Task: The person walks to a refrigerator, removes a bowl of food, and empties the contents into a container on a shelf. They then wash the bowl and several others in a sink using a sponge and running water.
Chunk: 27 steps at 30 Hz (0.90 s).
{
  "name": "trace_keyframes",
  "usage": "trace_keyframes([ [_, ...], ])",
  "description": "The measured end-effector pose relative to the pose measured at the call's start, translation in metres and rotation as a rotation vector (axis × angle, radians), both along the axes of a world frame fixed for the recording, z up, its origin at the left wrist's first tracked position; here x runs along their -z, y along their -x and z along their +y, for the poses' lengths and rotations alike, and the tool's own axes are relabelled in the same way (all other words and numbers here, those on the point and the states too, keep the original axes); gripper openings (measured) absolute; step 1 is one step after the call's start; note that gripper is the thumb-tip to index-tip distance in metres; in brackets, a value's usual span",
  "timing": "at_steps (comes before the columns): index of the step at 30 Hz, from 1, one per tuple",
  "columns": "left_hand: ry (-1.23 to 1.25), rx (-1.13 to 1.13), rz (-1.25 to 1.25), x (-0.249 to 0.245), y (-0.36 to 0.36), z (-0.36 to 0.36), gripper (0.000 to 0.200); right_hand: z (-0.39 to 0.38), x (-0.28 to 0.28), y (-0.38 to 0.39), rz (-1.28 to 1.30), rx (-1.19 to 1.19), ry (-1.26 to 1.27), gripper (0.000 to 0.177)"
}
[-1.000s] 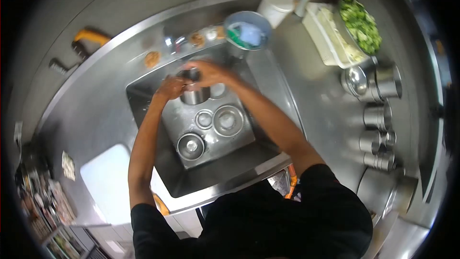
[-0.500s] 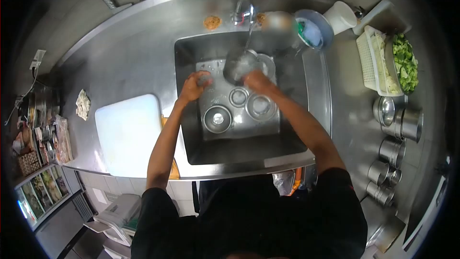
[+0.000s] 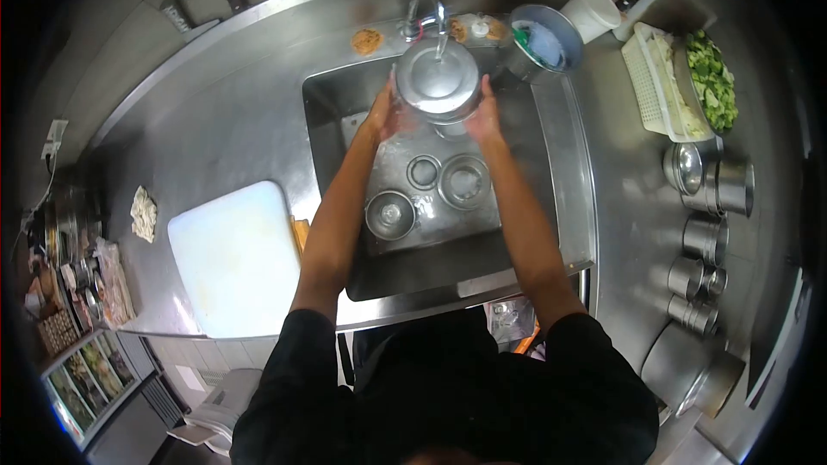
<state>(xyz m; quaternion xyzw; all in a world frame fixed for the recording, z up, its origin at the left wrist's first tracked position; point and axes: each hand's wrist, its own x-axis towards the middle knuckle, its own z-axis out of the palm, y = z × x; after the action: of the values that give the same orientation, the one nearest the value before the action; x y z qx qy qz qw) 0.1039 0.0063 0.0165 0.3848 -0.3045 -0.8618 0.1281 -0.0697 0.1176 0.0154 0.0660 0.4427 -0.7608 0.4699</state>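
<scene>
While water runs down on it, both hands grip a round silver metal pot. Small metal bowls sit below in the gray metal sink.

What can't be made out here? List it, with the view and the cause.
- Far side of the round metal vessel: head view, turned away from the camera.
- Exact grip of the left hand: head view, blurred.
- Sink floor behind the vessel: head view, covered by it.
</scene>
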Motion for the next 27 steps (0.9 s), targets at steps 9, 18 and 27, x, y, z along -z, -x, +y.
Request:
trace_keyframes([
  [9,1.545,0.832,-0.243,-0.091,0.092,-0.029,0.050,0.089,0.040,0.038,0.538,-0.385,-0.181,0.036],
  [18,1.225,0.735,-0.046,-0.048,0.059,-0.045,0.029,-0.073,-0.037,0.017,0.966,-0.166,0.456,0.025],
  [27,0.493,0.628,-0.260,-0.001,0.035,0.027,0.031,0.012,-0.062,-0.014,1.500,-0.577,-0.230,0.058],
])
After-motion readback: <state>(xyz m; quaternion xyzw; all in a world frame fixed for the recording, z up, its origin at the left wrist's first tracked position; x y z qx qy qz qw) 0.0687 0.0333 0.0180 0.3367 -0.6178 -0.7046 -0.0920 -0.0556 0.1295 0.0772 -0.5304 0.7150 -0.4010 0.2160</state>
